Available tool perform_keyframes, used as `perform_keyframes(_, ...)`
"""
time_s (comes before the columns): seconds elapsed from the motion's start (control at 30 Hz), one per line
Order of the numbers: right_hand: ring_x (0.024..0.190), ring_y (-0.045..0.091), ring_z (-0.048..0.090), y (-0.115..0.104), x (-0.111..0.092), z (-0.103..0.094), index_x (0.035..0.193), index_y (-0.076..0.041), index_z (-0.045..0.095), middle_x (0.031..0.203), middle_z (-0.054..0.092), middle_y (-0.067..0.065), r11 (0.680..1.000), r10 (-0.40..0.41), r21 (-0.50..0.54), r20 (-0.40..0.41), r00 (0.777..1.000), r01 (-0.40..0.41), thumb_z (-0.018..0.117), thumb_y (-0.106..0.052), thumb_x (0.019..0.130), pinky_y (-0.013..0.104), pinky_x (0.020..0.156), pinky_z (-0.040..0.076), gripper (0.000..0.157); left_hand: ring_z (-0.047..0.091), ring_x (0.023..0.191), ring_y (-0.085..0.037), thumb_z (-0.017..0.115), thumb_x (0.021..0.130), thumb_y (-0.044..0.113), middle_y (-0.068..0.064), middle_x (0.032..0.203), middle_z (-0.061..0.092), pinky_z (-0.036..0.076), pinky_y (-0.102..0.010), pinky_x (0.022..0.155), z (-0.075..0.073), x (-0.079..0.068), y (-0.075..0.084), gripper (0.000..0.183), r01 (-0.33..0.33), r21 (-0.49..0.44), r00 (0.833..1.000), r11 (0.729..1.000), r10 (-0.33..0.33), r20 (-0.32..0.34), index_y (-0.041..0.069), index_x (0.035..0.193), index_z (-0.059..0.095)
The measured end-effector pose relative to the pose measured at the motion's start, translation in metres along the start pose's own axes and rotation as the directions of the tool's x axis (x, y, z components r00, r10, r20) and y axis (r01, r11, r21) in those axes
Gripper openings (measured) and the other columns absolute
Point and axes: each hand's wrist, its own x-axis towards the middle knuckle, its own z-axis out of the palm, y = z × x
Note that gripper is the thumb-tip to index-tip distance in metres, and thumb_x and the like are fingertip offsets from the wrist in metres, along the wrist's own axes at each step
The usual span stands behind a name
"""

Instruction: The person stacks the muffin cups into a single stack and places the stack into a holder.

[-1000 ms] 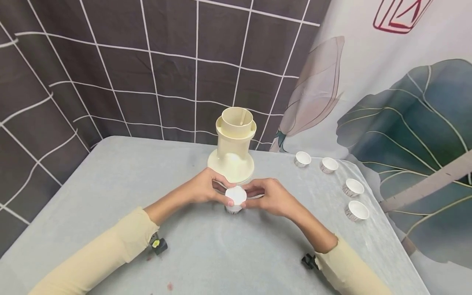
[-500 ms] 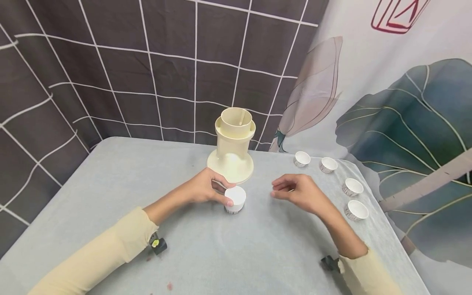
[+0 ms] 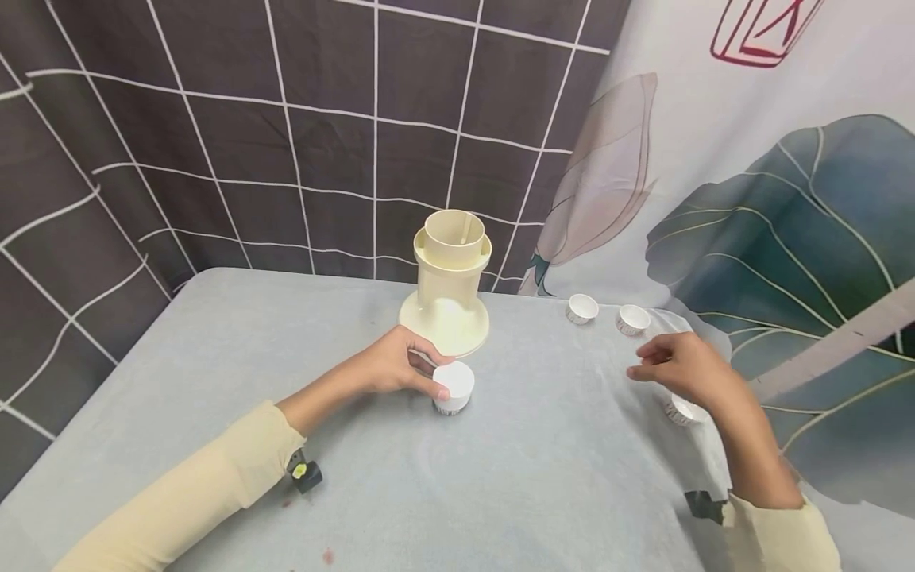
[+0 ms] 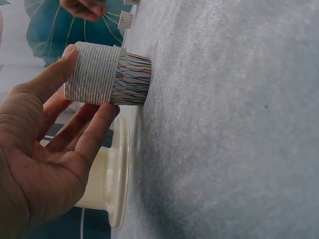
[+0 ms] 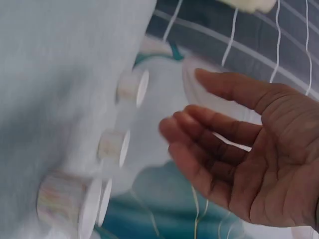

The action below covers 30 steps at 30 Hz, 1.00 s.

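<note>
My left hand (image 3: 396,364) pinches a stack of nested paper baking cups (image 3: 453,388) between thumb and fingers. In the left wrist view, the stack (image 4: 107,74) stands upright on the cloth, with many white rims above a lowest cup with coloured wavy lines. Its hollow dispenser-like cream stand (image 3: 449,298) stands just behind. My right hand (image 3: 682,367) hovers empty at the right, its fingers loosely bent. Below it a single baking cup (image 3: 682,410) is partly covered, and another is hidden by the hand. In the right wrist view, a near cup (image 5: 65,203) lies off the fingertips.
Two more single cups, one nearer the middle (image 3: 582,308) and one to its right (image 3: 633,319), stand at the back right. A grey cloth (image 3: 343,485) covers the table. A dark gridded curtain (image 3: 322,143) and a leaf-print curtain (image 3: 779,222) hang behind it.
My right hand has let go of the stack and moved right, toward the single cups. The left hand keeps its grip on the stack, which stays in place.
</note>
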Motion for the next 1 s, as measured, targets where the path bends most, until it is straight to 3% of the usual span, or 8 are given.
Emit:
perform_keyframes(0.17, 0.097, 0.04, 0.072, 0.026, 0.0, -0.017, 0.122, 0.013, 0.076, 0.111, 0.08, 0.028, 0.992, 0.101, -0.082, 0.073, 0.992, -0.095, 0.088, -0.033, 0.093, 0.05, 0.076, 0.062, 0.055, 0.086, 0.106, -0.024, 0.098, 0.081, -0.001, -0.017, 0.133, 0.082, 0.069, -0.027, 0.087, -0.001, -0.001, 0.0, 0.036, -0.004, 0.007, 1.0, 1.0, 0.004, -0.006, -0.004, 0.114, 0.085)
perform_keyframes(0.3, 0.097, 0.044, 0.07, 0.038, 0.0, -0.018, 0.118, 0.015, 0.075, 0.11, 0.078, 0.031, 0.976, 0.191, -0.132, 0.159, 0.969, -0.171, 0.088, -0.036, 0.092, 0.053, 0.076, 0.062, 0.059, 0.086, 0.106, -0.025, 0.099, 0.081, 0.001, -0.016, 0.133, 0.083, 0.068, -0.026, 0.087, -0.001, -0.002, 0.0, 0.037, 0.004, 0.014, 1.0, 1.0, -0.004, -0.011, -0.003, 0.115, 0.085)
perform_keyframes(0.43, 0.091, 0.039, 0.068, 0.046, -0.003, -0.013, 0.111, 0.013, 0.075, 0.102, 0.076, 0.026, 0.96, 0.245, -0.196, 0.241, 0.939, -0.2, 0.086, -0.042, 0.091, 0.052, 0.076, 0.061, 0.059, 0.086, 0.107, -0.025, 0.099, 0.081, 0.002, -0.015, 0.133, 0.083, 0.068, -0.027, 0.086, -0.001, -0.003, 0.001, 0.036, 0.003, 0.023, 1.0, 1.0, -0.003, -0.011, -0.002, 0.114, 0.085)
perform_keyframes(0.53, 0.086, 0.033, 0.064, 0.05, -0.006, -0.008, 0.107, 0.011, 0.073, 0.095, 0.071, 0.02, 0.958, 0.254, -0.203, 0.269, 0.929, -0.203, 0.086, -0.039, 0.09, 0.047, 0.072, 0.057, 0.054, 0.086, 0.107, -0.026, 0.099, 0.081, 0.002, -0.016, 0.133, 0.083, 0.069, -0.027, 0.087, -0.001, -0.003, 0.003, 0.036, -0.001, 0.024, 1.0, 1.0, 0.001, -0.01, -0.002, 0.114, 0.085)
perform_keyframes(0.73, 0.083, 0.035, 0.069, 0.053, -0.009, -0.001, 0.114, 0.017, 0.067, 0.099, 0.072, 0.027, 0.964, 0.254, -0.143, 0.247, 0.935, -0.224, 0.088, -0.026, 0.087, 0.047, 0.07, 0.061, 0.055, 0.086, 0.108, -0.026, 0.099, 0.081, 0.002, -0.015, 0.134, 0.083, 0.068, -0.026, 0.086, -0.001, -0.003, 0.003, 0.036, 0.004, 0.028, 1.0, 1.0, -0.004, -0.01, -0.002, 0.113, 0.085)
perform_keyframes(0.9, 0.094, 0.042, 0.067, 0.05, -0.006, -0.001, 0.122, 0.018, 0.066, 0.11, 0.073, 0.034, 0.962, 0.258, -0.147, 0.211, 0.943, -0.231, 0.089, -0.033, 0.088, 0.055, 0.077, 0.06, 0.065, 0.086, 0.107, -0.026, 0.099, 0.081, 0.002, -0.015, 0.135, 0.082, 0.068, -0.025, 0.086, -0.001, -0.004, 0.003, 0.036, 0.004, 0.025, 1.0, 1.0, -0.004, -0.011, -0.002, 0.114, 0.085)
perform_keyframes(1.0, 0.102, 0.048, 0.068, 0.047, -0.001, -0.002, 0.126, 0.017, 0.069, 0.12, 0.074, 0.037, 0.973, 0.215, -0.123, 0.169, 0.962, -0.196, 0.089, -0.039, 0.09, 0.059, 0.081, 0.061, 0.07, 0.086, 0.108, -0.026, 0.099, 0.081, 0.002, -0.016, 0.135, 0.082, 0.068, -0.026, 0.086, -0.001, -0.003, 0.002, 0.036, 0.002, 0.02, 1.0, 1.0, -0.002, -0.01, -0.002, 0.114, 0.085)
